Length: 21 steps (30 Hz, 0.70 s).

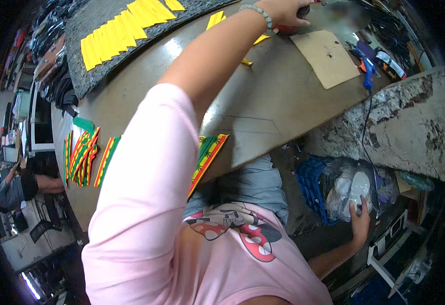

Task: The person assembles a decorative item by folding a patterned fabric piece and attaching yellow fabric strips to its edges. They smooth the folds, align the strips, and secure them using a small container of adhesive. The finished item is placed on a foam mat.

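Note:
My left arm, in a pink sleeve with a beaded bracelet at the wrist, reaches across the table to its far side. There my left hand (286,13) is curled over a red and dark thing (285,29), mostly hidden under the palm. Low on the right, my right hand (360,223) has its thumb and fingers at the lower end of a white shoe sole (360,187). That sole lies among clear plastic bags (340,195) beside a blue plastic crate (311,185). A tan cardboard piece (325,58) is on the table near my left hand.
Yellow strips (113,40) lie in a row on a dark grey board (87,81). Green, red and yellow patterned strips (82,157) are at the table's left. A blue glue gun (368,73) with a cord lies at the right. Another person (16,193) is at the far left.

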Tool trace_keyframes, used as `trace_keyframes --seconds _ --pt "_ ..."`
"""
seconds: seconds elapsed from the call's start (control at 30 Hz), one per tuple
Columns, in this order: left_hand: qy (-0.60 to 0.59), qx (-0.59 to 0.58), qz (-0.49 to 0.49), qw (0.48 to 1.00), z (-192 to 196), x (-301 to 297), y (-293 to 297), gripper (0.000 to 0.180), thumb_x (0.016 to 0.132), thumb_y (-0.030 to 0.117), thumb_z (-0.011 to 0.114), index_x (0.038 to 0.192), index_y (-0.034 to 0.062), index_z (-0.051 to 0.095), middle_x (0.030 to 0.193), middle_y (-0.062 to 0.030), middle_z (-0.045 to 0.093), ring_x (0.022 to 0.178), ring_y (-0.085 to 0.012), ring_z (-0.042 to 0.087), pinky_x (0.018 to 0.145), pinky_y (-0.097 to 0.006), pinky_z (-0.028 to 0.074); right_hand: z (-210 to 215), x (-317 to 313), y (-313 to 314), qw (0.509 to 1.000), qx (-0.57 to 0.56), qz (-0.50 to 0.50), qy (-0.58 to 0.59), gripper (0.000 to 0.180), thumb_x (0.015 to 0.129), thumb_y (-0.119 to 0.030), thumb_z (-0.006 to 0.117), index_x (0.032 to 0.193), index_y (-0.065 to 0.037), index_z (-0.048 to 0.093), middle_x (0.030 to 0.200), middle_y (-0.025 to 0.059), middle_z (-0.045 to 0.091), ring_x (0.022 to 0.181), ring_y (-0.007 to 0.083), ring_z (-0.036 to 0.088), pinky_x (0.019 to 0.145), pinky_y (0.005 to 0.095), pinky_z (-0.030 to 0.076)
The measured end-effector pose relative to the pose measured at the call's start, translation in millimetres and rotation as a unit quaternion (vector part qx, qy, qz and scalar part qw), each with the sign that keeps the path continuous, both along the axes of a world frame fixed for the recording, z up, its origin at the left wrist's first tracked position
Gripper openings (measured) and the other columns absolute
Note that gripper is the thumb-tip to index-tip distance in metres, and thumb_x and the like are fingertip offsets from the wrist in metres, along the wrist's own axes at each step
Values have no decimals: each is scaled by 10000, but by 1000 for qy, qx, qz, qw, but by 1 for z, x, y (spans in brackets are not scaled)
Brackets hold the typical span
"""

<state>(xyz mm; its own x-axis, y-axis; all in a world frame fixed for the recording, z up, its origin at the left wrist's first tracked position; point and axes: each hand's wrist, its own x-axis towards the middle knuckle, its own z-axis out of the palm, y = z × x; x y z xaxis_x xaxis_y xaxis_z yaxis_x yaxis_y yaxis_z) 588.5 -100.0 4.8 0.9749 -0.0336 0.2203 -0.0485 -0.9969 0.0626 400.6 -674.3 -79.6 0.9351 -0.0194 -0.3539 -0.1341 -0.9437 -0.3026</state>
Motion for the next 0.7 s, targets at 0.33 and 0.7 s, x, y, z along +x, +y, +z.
trace_keyframes --seconds 0.33,0.7 --pt "-215 -266 -136 930 4 -254 -3 198 932 115 704 1120 56 728 972 -106 717 821 -229 696 738 -347 547 2 11 65 942 -228 18 -245 486 971 -290 648 1389 -59 559 1459 198 494 1358 393 463 1131 484 364" --pt "4 -325 178 929 -47 -400 -46 458 852 172 779 1262 14 648 1177 -158 570 1100 -312 575 958 -388 485 27 -47 373 764 443 463 -79 462 881 2 596 1341 -38 581 1173 187 663 1113 346 582 1017 420 452"
